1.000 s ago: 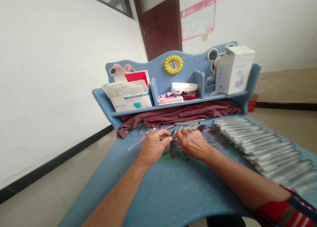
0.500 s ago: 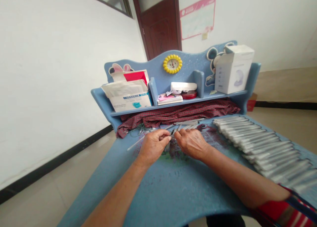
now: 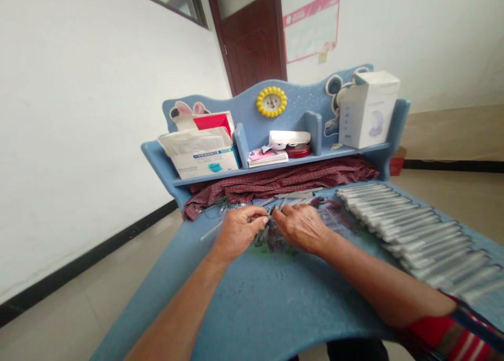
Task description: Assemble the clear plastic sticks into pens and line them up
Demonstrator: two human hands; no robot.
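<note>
Over the back middle of the blue desk (image 3: 252, 303), my two hands nearly meet at the fingertips. My left hand (image 3: 240, 230) is closed, thumb and index finger pinching a thin, pale pen part (image 3: 269, 217). My right hand (image 3: 301, 225) curls shut at its other end, where a small dark bit shows; its fingers hide most of the piece. Loose clear pen tubes (image 3: 293, 201) lie just behind and beneath my hands. A long row of clear pens with whitish ends (image 3: 409, 229) lies along the right side, beside my right forearm.
A blue shelf (image 3: 315, 154) stands across the back, holding a mask box (image 3: 208, 161), stacked papers (image 3: 268, 158) and a white carton (image 3: 368, 111). Red checked cloth (image 3: 275, 179) lies bunched beneath it. A thin pale stick (image 3: 210, 231) lies left of my left hand.
The whole view has shifted slightly. My hands stay together at nearly the same spot, with only small finger movement and both still closed.
</note>
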